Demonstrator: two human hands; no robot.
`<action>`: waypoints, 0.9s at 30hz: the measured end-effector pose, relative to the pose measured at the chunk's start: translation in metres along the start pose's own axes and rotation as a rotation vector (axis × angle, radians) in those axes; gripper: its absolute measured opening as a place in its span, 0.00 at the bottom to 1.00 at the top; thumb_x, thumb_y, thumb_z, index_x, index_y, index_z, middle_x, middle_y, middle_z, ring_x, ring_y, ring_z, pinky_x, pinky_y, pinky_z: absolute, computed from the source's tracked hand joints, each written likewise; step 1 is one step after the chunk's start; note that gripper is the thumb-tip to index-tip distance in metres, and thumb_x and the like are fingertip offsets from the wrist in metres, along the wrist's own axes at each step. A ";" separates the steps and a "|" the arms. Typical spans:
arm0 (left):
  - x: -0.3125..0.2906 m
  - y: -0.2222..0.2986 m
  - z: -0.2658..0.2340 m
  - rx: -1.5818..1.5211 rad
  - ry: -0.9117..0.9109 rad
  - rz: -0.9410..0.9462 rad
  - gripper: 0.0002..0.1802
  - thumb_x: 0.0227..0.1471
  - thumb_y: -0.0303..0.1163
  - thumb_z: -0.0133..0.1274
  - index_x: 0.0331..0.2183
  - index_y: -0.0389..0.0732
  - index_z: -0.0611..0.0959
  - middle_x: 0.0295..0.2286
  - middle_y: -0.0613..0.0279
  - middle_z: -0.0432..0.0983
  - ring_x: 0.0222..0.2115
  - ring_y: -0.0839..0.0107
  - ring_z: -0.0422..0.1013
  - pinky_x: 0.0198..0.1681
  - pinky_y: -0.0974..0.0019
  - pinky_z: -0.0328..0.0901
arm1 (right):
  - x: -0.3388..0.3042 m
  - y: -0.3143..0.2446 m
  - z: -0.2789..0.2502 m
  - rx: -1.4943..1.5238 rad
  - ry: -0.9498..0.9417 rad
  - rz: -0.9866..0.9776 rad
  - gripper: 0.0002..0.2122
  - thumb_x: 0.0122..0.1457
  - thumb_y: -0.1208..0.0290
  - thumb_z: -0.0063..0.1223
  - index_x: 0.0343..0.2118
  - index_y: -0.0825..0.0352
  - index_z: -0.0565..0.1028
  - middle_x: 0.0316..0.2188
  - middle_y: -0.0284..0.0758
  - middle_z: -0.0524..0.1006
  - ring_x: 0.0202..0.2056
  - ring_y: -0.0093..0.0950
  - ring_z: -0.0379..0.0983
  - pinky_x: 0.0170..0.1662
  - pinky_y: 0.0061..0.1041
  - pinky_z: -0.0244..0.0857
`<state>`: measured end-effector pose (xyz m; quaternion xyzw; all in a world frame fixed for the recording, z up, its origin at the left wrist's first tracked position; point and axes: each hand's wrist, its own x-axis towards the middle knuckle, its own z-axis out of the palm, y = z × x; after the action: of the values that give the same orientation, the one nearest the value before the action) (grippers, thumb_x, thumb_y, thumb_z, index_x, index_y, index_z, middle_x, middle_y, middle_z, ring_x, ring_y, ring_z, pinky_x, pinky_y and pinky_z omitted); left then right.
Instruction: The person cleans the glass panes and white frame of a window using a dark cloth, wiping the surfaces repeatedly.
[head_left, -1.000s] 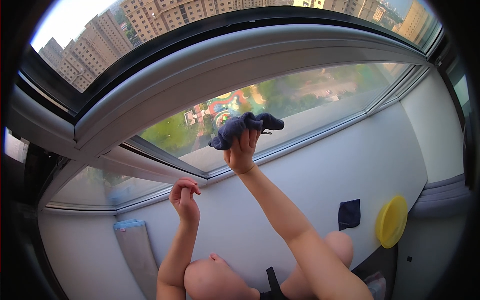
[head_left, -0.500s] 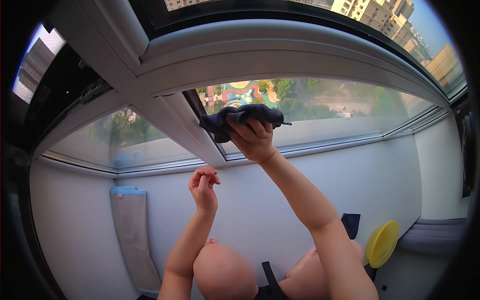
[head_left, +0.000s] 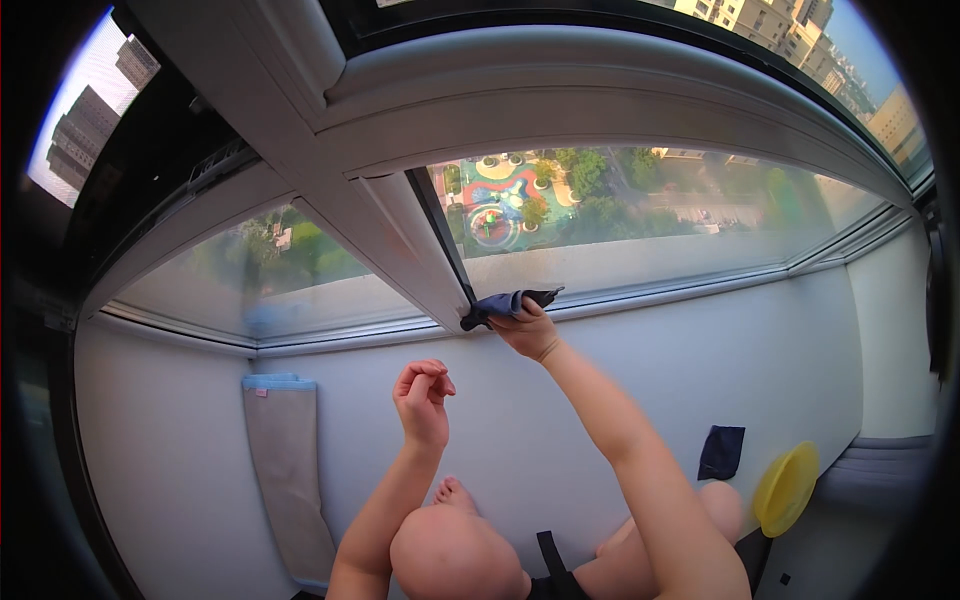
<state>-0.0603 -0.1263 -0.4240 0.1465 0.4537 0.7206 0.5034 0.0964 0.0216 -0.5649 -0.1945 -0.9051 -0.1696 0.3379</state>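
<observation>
A dark blue cloth (head_left: 497, 306) is bunched in my right hand (head_left: 528, 333), whose fingers are closed on it. The cloth is pressed to the lower left corner of the window pane (head_left: 640, 215), where the upright white post (head_left: 420, 260) meets the sill (head_left: 680, 292). Below and left of it, my left hand (head_left: 423, 402) hovers over the white surface with fingers curled and nothing visible in them. Trees and a colourful playground show through the glass.
A grey folded mat with blue edging (head_left: 283, 460) lies at the left. To the right are a dark cloth square (head_left: 721, 452), a yellow basin (head_left: 786, 490) and a grey cushion (head_left: 885, 475). My bent knees are near the lower edge.
My right hand has brought the cloth down the pane to its bottom corner by the post. The left hand keeps its curled pose. The whole view has shifted slightly.
</observation>
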 end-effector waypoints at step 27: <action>0.039 -0.023 0.025 0.007 -0.135 -0.205 0.08 0.46 0.20 0.40 0.25 0.41 0.73 0.26 0.63 0.69 0.20 0.74 0.64 0.25 0.69 0.59 | 0.011 -0.104 0.106 0.449 0.173 2.099 0.10 0.45 0.73 0.54 0.31 0.69 0.72 0.36 0.48 0.70 0.39 0.46 0.67 0.43 0.37 0.62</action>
<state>-0.0477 -0.0781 -0.4380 0.1493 0.4341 0.6521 0.6034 -0.0179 -0.0195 -0.6514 -0.7948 -0.2697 0.3619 0.4056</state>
